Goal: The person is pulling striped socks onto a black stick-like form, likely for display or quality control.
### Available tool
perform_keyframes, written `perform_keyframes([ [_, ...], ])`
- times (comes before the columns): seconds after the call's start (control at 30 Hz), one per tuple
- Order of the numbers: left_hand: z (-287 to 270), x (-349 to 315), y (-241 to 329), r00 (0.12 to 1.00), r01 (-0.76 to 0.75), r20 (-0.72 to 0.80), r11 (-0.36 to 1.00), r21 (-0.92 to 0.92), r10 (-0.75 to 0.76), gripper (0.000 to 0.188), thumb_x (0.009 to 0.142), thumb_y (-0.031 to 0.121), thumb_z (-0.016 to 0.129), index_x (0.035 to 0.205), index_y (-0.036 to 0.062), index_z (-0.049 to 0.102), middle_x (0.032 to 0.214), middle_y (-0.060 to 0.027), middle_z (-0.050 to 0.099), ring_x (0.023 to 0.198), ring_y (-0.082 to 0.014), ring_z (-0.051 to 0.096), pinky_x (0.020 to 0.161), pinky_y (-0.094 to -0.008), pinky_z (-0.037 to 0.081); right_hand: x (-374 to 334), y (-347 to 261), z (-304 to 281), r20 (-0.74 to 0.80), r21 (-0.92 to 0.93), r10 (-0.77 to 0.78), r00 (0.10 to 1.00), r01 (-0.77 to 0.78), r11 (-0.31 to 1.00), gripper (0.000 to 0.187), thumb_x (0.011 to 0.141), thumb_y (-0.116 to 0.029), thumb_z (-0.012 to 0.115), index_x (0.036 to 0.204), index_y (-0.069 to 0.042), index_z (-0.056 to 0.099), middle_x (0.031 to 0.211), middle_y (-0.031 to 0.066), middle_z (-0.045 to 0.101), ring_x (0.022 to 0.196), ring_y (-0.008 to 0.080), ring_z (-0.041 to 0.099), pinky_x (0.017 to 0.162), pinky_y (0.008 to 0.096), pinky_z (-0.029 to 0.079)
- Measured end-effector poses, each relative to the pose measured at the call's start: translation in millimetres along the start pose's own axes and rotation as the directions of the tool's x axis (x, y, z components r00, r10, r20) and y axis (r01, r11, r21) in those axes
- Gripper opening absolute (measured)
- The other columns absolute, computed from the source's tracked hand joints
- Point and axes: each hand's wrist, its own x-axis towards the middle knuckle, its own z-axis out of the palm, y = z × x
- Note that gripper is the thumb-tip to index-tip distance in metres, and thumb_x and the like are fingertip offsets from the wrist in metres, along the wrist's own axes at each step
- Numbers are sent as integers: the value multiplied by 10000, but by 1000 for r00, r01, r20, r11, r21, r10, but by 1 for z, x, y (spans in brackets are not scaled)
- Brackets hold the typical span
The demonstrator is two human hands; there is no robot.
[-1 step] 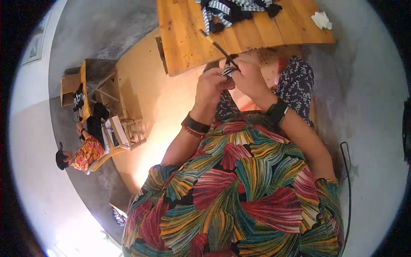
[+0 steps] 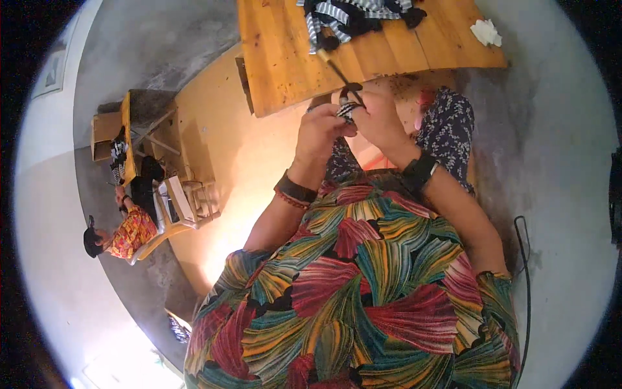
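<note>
Close together in front of my lap, just below the near edge of the wooden table (image 2: 285, 71), my two hands meet over a small black-and-white striped piece of fabric (image 2: 346, 112). The fingers of my left hand (image 2: 317, 133) are closed on its left side. My right hand (image 2: 379, 120) pinches the fabric from the other side. A thin dark stick-like tool with a tan section (image 2: 337, 69) juts up from my right fingers toward the table; its exact kind cannot be made out. My fingertips partly hide the fabric.
Striped and black fabric pieces (image 2: 356, 16) lie heaped at the table's far side, with crumpled white paper (image 2: 486, 32) at its right. Further left, another person (image 2: 133, 230) sits at a second table (image 2: 129, 142). A black cable (image 2: 528, 292) runs along the right.
The stick-like tool has tilted slightly, its far end shifting a little to the right. Both hands have hardly moved and still hold the striped fabric.
</note>
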Motion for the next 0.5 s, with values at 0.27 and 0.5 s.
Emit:
perform_keyframes([
  [0.27, 22, 4, -3, 972, -193, -136, 981, 4, 191, 237, 697, -56, 449, 904, -42, 562, 761, -112, 597, 592, -179, 591, 538, -255, 504, 3, -19, -13, 146, 595, 378, 914, -387, 705, 176, 667, 50, 497, 821, 10, 571, 689, 23, 569, 637, 107, 541, 574, 247, 446],
  [0.5, 26, -3, 16, 976, -119, -105, 874, 472, 190, 190, 705, -54, 425, 837, -44, 562, 741, -85, 592, 654, -174, 584, 551, -270, 501, 8, -27, -26, 253, 587, 272, 928, -371, 720, 171, 668, 46, 515, 830, 2, 550, 725, -3, 553, 670, 73, 513, 586, 225, 433],
])
